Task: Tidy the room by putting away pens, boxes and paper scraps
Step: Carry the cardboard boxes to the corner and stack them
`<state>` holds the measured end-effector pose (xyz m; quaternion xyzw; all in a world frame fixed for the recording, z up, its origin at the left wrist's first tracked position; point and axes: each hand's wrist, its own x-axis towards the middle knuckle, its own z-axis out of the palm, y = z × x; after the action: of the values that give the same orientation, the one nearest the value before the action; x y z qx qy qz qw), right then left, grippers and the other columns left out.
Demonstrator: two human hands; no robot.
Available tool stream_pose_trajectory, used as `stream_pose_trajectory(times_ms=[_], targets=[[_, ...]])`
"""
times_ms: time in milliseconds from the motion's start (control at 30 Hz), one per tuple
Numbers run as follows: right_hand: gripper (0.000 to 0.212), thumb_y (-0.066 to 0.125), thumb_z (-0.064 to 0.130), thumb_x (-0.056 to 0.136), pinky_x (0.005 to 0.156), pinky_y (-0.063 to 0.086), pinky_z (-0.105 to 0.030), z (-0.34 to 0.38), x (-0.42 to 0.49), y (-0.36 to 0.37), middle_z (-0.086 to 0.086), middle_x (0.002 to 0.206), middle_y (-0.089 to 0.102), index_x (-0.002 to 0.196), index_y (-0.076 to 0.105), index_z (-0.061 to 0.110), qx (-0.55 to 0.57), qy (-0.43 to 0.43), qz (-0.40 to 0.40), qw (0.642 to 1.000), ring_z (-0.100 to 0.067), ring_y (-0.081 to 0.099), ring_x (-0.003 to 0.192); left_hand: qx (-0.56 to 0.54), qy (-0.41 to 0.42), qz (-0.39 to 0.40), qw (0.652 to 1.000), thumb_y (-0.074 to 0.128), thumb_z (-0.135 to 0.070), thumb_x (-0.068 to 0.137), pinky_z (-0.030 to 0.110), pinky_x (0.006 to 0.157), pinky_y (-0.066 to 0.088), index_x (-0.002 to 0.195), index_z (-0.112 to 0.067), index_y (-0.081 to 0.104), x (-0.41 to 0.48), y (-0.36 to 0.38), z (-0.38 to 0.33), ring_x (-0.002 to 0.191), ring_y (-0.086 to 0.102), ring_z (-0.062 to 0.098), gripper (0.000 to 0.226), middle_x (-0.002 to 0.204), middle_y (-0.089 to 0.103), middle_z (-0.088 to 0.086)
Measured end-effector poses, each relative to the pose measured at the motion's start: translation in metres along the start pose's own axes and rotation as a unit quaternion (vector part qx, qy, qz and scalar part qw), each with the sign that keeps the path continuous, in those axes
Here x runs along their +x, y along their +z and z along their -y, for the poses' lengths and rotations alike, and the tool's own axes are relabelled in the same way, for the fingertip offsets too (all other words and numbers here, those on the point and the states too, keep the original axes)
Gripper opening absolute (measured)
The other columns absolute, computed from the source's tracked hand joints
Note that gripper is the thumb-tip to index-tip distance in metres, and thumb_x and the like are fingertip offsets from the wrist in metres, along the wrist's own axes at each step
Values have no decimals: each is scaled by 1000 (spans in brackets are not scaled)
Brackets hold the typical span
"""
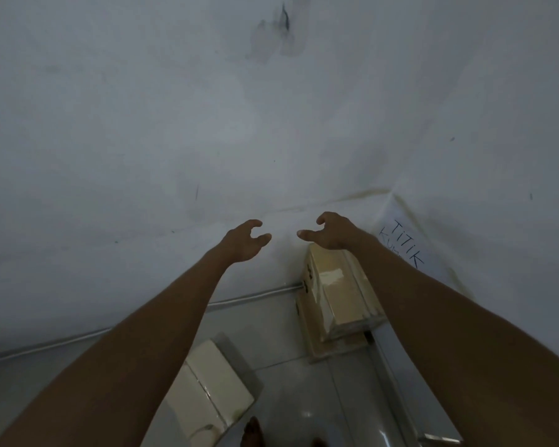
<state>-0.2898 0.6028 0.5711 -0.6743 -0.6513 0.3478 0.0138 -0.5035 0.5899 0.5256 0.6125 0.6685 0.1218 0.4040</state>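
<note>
The person faces a corner with both arms stretched forward. The left hand (244, 240) and the right hand (328, 232) hang before the wall (142, 124), turned toward each other with a gap between them. Their fingers are loosely curled and hold nothing. The right hand hovers over the stack (339, 304) of two boxes in the corner; whether it touches the top one cannot be told. A loose box (207, 391) lies on the floor (304, 398), just beside the person's foot (252, 430) and well apart from both hands. No pens or paper scraps show.

The likeliest trouble is the stack. Its top box looks narrower than the one beneath and sits toward one side. A one-sided push or a hasty grab from the right hand could slide it off or tilt the pile against the wall. Setting the loose box on top would probably make the pile less steady, since it looks as wide as what would carry it.

The loose box is a trip hazard. A step toward the corner, with eyes on the hands, could catch it. The floor looks glossy, so a kicked box may skid.

A cable (255, 293) runs along the foot of the wall to the stack, so a box shoved into the corner could pinch or drag it. The right forearm passes close to a paper sign (407, 246) and could scuff or tear it. The light is dim, which makes edges harder to judge.
</note>
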Motion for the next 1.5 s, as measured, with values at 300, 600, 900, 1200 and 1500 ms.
stream_pose_trajectory(times_ms=[300,600,900,1200,1500], targets=[[93,59,58,84,111,31,-40,3,-27,19,-14,155,25,150,19,6,-9,-56,8,998,-31,29,141,-22,-36,-33,999,52,-48,92,37,109,33,142,-23,39,-47,11,14,137,38,23,57,147,42,10],[95,59,59,84,110,30,-39,8,-63,56,-13,156,23,150,16,6,-50,-94,46,993,-30,29,141,-40,-75,-67,994,53,-50,91,38,110,33,141,-25,39,-116,24,48,136,39,24,58,148,41,8],[93,59,59,84,109,32,-40,42,-103,111,-14,155,26,150,19,6,-77,-113,69,988,-32,32,139,-52,-99,-83,990,53,-50,91,38,111,32,142,-24,38,-174,15,101,136,39,25,59,148,41,10],[93,59,60,83,109,32,-40,100,-140,180,-13,155,27,149,20,8,-62,-110,81,989,-31,32,139,-49,-98,-87,990,52,-47,93,35,108,31,143,-20,37,-230,-26,168,136,39,24,59,149,40,9],[91,59,56,85,108,32,-38,137,-162,237,-15,155,26,149,20,5,-57,-116,81,988,-31,31,140,-42,-85,-83,992,52,-42,94,33,108,31,144,-17,38,-262,-50,222,136,39,23,57,150,39,8]])
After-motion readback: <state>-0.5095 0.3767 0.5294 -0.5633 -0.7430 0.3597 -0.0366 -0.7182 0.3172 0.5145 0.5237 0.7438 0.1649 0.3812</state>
